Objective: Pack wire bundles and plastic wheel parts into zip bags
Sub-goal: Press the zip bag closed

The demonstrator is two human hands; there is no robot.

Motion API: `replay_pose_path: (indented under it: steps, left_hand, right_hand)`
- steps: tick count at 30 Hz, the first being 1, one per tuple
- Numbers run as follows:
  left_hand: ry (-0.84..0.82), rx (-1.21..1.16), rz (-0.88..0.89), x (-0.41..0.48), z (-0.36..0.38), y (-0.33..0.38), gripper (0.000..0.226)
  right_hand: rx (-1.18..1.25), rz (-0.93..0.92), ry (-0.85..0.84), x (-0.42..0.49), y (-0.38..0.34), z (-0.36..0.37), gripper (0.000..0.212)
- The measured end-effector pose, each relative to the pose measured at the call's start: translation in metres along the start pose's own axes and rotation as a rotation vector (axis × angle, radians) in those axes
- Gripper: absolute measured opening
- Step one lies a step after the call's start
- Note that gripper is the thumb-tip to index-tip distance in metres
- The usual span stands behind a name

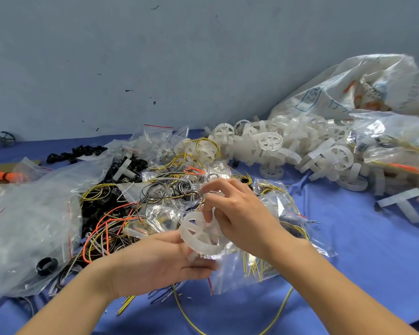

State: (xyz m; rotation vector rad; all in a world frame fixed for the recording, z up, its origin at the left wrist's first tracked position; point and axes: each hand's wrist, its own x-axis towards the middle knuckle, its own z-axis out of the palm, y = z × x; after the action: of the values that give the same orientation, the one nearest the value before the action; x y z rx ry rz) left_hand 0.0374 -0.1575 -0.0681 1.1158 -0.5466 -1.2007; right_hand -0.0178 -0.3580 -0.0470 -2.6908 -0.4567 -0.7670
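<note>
Holding white wheel (203, 234) between both hands, face tilted toward the camera | right hand (242, 216) pinches its upper rim | left hand (169, 259) cradles it and grips the zip bag (247, 267) underneath | bag mouth unclear.

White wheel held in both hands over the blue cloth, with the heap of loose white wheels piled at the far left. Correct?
Not quite. The head view shows both hands on the white wheel, but the heap of loose white wheels is at the far right.

small-parts packing workshop | heaped plastic wheels (271, 141) | wire loops (155, 189) | zip bags (155, 136)
</note>
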Motion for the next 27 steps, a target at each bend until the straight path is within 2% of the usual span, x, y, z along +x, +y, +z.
replay_pose_path:
  steps: [5,7,9,11,13,15,18,22,25,27]
  left_hand:
    - [0.059,-0.056,0.034,0.003,0.015,0.002,0.055]
    - [0.075,-0.043,0.038,0.003,0.020,0.002,0.055]
    - [0.086,-0.020,0.044,0.004,0.023,0.002,0.042]
    - [0.143,0.048,0.056,0.005,0.024,0.004,0.018]
    - [0.196,0.182,0.042,0.005,0.023,0.007,0.018]
    - [0.211,0.429,0.025,0.005,0.020,0.009,0.024]
    - [0.241,0.808,0.074,0.010,0.025,0.009,0.014]
    - [0.310,1.040,0.168,0.019,0.039,0.006,0.017]
    - [0.384,1.271,0.191,0.025,0.038,0.006,0.033]
    - [0.403,1.474,0.172,0.032,0.038,0.006,0.025]
  right_hand:
    - [0.082,0.015,0.030,0.001,0.001,-0.002,0.033]
    - [0.076,0.006,0.020,0.001,0.001,-0.004,0.030]
    - [0.075,0.009,0.028,0.000,0.002,-0.005,0.027]
    - [0.089,0.023,0.057,-0.001,0.003,-0.007,0.030]
    - [0.125,0.038,0.090,-0.001,0.003,-0.008,0.031]
    - [0.150,0.040,0.120,-0.001,0.001,-0.008,0.030]
    - [0.178,0.040,0.152,0.000,-0.004,-0.009,0.030]
    - [0.183,0.039,0.167,0.002,-0.011,-0.011,0.028]
    - [0.118,0.000,0.136,0.002,-0.018,-0.013,0.028]
    - [0.074,-0.029,0.107,0.002,-0.024,-0.013,0.029]
